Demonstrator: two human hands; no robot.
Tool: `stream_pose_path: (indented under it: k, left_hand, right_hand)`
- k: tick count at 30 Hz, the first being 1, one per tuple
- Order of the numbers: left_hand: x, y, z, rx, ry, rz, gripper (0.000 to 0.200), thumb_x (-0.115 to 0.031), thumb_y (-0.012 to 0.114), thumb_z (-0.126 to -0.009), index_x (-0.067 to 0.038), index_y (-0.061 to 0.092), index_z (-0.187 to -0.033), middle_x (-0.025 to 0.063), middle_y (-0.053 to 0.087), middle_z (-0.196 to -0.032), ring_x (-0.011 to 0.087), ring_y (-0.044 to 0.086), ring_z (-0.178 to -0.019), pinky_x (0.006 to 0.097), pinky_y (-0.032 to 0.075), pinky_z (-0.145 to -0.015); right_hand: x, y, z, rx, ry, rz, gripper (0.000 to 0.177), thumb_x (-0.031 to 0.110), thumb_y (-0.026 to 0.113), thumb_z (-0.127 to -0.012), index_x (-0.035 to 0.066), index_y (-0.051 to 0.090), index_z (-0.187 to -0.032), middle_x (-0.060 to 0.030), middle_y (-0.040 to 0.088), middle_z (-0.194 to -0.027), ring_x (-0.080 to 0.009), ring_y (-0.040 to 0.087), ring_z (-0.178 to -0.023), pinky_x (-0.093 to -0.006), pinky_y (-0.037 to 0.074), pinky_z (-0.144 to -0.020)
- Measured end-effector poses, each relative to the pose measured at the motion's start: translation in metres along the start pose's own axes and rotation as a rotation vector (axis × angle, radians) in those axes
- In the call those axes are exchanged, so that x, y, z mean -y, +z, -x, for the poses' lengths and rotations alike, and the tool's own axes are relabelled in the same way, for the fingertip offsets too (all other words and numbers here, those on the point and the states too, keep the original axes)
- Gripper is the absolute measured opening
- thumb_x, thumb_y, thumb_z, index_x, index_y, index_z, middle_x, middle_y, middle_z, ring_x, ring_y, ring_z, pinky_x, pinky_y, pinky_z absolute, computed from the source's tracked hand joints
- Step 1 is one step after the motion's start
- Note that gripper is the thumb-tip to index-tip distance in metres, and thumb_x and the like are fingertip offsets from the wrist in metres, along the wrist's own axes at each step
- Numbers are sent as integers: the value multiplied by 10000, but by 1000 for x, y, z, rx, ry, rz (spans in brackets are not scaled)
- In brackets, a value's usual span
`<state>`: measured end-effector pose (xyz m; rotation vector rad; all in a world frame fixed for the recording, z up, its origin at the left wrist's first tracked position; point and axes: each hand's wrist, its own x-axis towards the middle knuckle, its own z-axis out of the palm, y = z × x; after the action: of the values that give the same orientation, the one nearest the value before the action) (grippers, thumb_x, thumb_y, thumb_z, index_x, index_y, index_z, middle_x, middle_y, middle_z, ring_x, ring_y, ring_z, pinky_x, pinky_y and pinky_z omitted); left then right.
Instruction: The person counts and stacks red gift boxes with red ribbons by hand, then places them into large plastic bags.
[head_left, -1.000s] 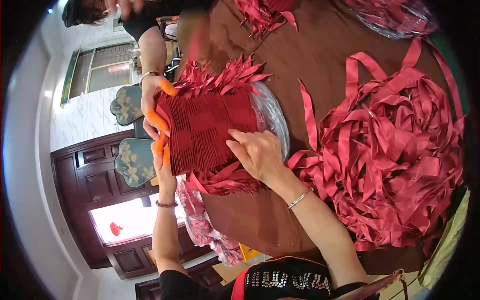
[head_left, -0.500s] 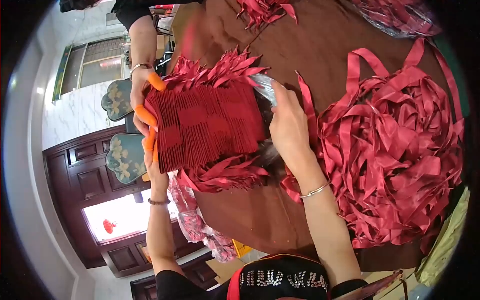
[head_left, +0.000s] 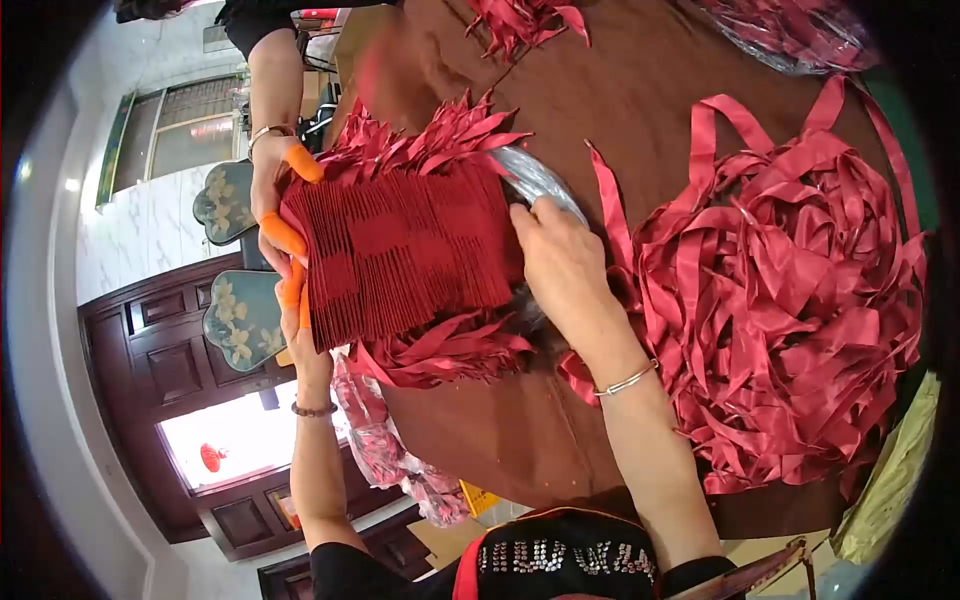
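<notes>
A stack of dark red flat pieces lies on the brown cloth, packed on edge, with red ribbon ends fanning out along two sides. My left hand, in orange finger covers, grips the stack's left edge at its lower corner. Against the stack's right end, my right hand rests with curled fingers; its fingertips are partly hidden. Clear plastic wrap pokes out beside that hand, at the stack's upper right. Another person's hand, also with orange finger covers, holds the upper left edge.
A large heap of loose red ribbon lies to the right on the brown cloth. More ribbons sit at the top, near a plastic bag of red pieces. Bagged red items hang at the lower left. Patterned chair backs stand beyond.
My right hand has let go of the plastic wrap's edge and moved left and slightly down against the stack's right end. The left-side hands keep their hold.
</notes>
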<state>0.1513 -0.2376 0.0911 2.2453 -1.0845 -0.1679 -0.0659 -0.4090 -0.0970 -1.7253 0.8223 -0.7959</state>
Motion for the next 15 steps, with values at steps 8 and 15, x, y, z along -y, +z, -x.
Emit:
stream_pose_path:
  k: [8, 15]
  left_hand:
    - [-18, 17, -2, -18, 129, -277, 298, -105, 449, -935, 33, 499, -1194, 58, 429, -1194, 173, 401, -1146, 252, 281, -983]
    - [-32, 20, -8, 62, 232, -268, 315, -59, 438, -918, 1, 499, -1221, 72, 440, -1164, 179, 416, -1115, 248, 280, -973]
  right_hand:
    - [12, 2, 7, 93, -17, 212, 242, 74, 488, -813, 45, 614, -1017, -123, 569, -865, -294, 582, -822, -411, 489, -674]
    - [38, -31, -20, -417, 195, -1212, 396, 171, 500, -921, 18, 442, -1282, -86, 534, -1112, -153, 544, -978, -302, 444, -873]
